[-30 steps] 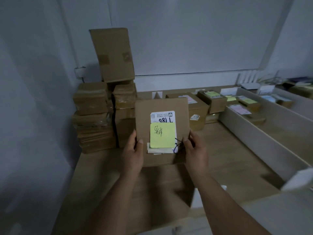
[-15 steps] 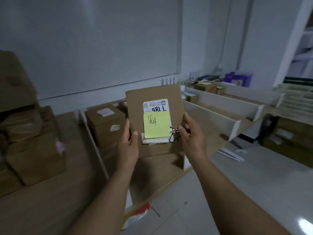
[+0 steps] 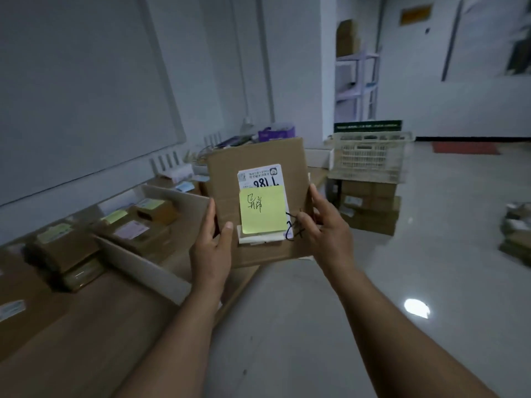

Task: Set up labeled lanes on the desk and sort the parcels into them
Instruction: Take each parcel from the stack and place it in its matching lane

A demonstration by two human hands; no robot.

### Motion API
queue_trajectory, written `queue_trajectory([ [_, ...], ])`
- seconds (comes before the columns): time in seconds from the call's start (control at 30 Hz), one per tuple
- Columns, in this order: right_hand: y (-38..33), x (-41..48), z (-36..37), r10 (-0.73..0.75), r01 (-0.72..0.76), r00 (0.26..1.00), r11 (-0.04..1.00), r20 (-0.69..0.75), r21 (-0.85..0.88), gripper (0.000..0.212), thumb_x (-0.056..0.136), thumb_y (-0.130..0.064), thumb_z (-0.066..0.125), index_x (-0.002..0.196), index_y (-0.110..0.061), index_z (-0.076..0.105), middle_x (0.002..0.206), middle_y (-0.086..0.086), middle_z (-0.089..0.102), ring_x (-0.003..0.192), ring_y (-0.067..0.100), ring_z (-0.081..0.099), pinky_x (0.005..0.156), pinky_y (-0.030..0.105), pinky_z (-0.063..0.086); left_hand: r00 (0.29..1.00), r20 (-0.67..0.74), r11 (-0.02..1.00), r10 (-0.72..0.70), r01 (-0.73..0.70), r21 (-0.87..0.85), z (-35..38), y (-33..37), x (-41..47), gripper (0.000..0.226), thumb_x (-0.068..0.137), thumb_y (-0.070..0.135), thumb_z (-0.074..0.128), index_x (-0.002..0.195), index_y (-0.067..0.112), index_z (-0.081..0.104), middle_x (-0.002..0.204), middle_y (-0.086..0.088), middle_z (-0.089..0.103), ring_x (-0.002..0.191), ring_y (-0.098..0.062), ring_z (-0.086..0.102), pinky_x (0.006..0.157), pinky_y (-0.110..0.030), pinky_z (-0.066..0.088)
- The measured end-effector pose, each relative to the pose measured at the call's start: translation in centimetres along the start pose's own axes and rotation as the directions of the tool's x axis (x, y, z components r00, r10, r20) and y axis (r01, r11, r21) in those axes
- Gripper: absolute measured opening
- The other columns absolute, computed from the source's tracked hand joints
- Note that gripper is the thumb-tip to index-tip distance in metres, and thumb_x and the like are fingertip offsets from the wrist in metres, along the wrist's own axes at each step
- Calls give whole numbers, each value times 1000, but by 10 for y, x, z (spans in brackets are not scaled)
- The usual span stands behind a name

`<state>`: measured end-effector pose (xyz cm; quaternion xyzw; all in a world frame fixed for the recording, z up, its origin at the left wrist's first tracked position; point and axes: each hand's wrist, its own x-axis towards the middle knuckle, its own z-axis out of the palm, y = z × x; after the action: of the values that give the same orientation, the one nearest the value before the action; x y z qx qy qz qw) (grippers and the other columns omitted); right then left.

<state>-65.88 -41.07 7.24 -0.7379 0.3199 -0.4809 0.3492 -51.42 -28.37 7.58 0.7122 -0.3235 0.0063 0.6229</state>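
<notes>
**Obs.: mid-carry, destination undecided**

Near: the left hand (image 3: 212,248) grips the left edge of the parcel (image 3: 255,156), thumb on the front face and fingers behind. The right hand (image 3: 327,231) grips the right edge the same way, its thumb beside the lower right corner of the shipping label (image 3: 260,175). The parcel is a flat cardboard box, upright between the two hands, front face towards the camera.

Judgement: it is held this way so the yellow sticky note (image 3: 263,209) over the lower part of the label can be read. The handwriting is upright; the printed label looks upside down.

Position: the parcel is in the air by the front corner of the counter (image 3: 86,326), touching only the hands.

Middle: to the left, white dividers (image 3: 135,259) split the counter into lanes. Sorted parcels (image 3: 66,251) lie in these, each with a coloured note on top.

Judgement: the note should decide the lane, so the step in hand is matching and carrying.

Far: right of the parcel, a plastic basket (image 3: 370,156) sits on stacked boxes (image 3: 370,208) on the floor (image 3: 402,268).
</notes>
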Motion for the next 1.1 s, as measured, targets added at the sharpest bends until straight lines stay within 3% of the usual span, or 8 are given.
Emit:
queue_trajectory([
  [0.1, 34, 34, -26, 45, -48, 996, 998, -73, -43, 61, 90, -26, 62, 143, -40, 35, 132, -3, 57, 115, 18, 57, 92, 45, 49, 997, 68, 999, 31, -28, -43, 62, 3, 23, 58, 94, 22, 55, 142, 44, 31, 121, 27, 45, 110, 5, 45, 96, -18, 34],
  [0.4, 141, 184, -69, 86, -124, 962, 983, -261, -132, 60, 91, -27, 61, 143, -42, 35, 131, -6, 58, 112, 15, 59, 95, 39, 48, 975, 211, 977, 73, -28, -211, 255, 5, 126, 56, 93, 17, 54, 142, 39, 36, 124, 24, 44, 104, 14, 46, 93, -15, 36],
  [0.6, 202, 286, -79, 105, -161, 938, 976, -331, -148, 60, 91, -26, 59, 143, -44, 34, 132, -6, 56, 113, 17, 59, 94, 44, 50, 958, 265, 976, 110, -54, -210, 362, 2, 202, 56, 94, 17, 53, 142, 39, 35, 138, 11, 49, 121, -6, 50, 92, -16, 39],
  [0.8, 263, 361, -94, 126, -200, 923, 964, -363, -175, 58, 92, -27, 59, 142, -44, 35, 134, -6, 56, 112, 19, 59, 94, 44, 49, 936, 330, 978, 124, -59, -199, 454, -6, 251, 56, 95, 19, 52, 143, 40, 32, 143, 9, 45, 130, -10, 44, 106, -30, 39],
  [0.93, 306, 427, -94, 118, -183, 931, 970, -344, -163, 59, 91, -27, 60, 141, -47, 35, 135, -9, 55, 110, 15, 60, 94, 42, 49, 938, 319, 986, 137, -98, -136, 513, -12, 293, 61, 96, 20, 49, 144, 46, 23, 149, 9, 37, 135, -11, 37, 101, -23, 33],
  [1.1, 358, 537, -87, 95, -132, 968, 980, -231, -149, 61, 91, -27, 60, 142, -47, 33, 137, -8, 54, 110, 15, 60, 96, 40, 49, 967, 232, 988, 103, -73, -135, 586, -20, 357, 60, 97, 22, 48, 143, 50, 23, 149, 8, 37, 131, -11, 41, 95, -24, 41],
])
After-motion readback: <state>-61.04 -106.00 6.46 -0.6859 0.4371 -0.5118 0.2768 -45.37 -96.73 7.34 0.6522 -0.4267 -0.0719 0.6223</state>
